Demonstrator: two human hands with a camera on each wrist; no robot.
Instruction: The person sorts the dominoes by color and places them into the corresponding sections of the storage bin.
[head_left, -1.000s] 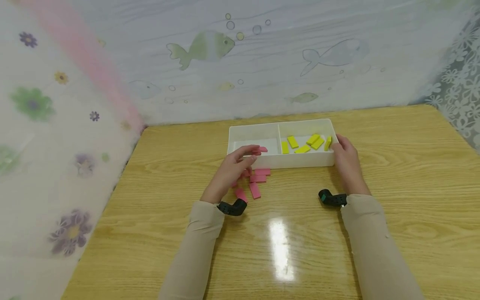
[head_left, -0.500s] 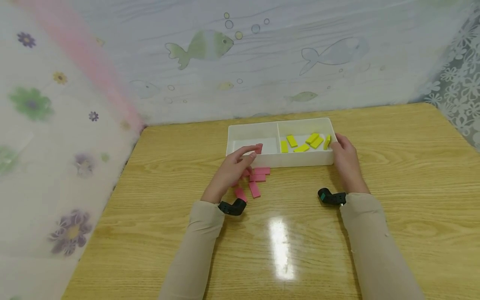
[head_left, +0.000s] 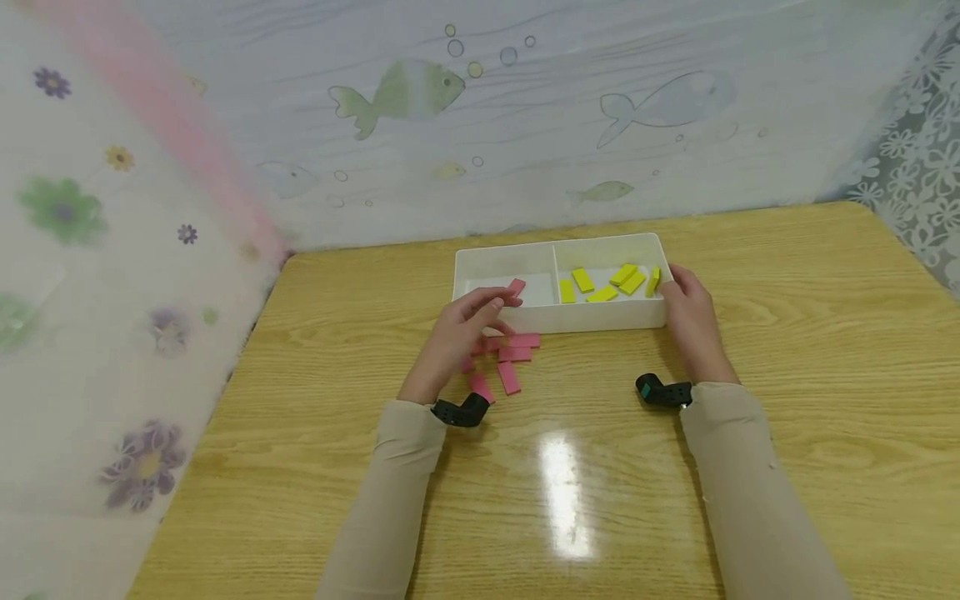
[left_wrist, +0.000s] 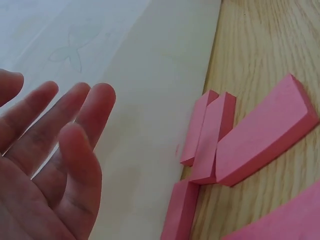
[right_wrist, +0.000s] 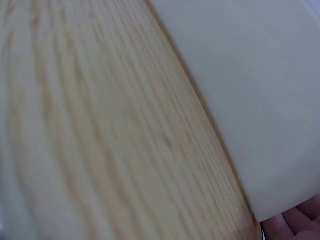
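Observation:
A white two-part box (head_left: 585,317) stands on the table. My left hand (head_left: 457,337) is over the front wall of its left compartment, fingers spread loosely. In the left wrist view no block lies between that thumb and the fingers (left_wrist: 92,107). Just beyond the fingertips, a pink block (head_left: 517,287) shows inside the left compartment. Several more pink blocks (head_left: 510,377) lie on the table in front of the box, some partly hidden under my left hand. My right hand (head_left: 693,321) holds the box's right end, with the fingers (right_wrist: 295,222) at its end wall.
Several yellow blocks (head_left: 602,293) lie in the right compartment, one leaning at the end wall. A divider (head_left: 556,275) parts the two compartments. Behind the wooden table (head_left: 600,467) hangs a fish-patterned cloth (head_left: 525,150); a flowered cloth (head_left: 90,317) is at the left.
The pink block in my left fingertips has been let go and now shows inside the left compartment. My left fingers have opened and drawn slightly back. My right hand has stayed on the box's end.

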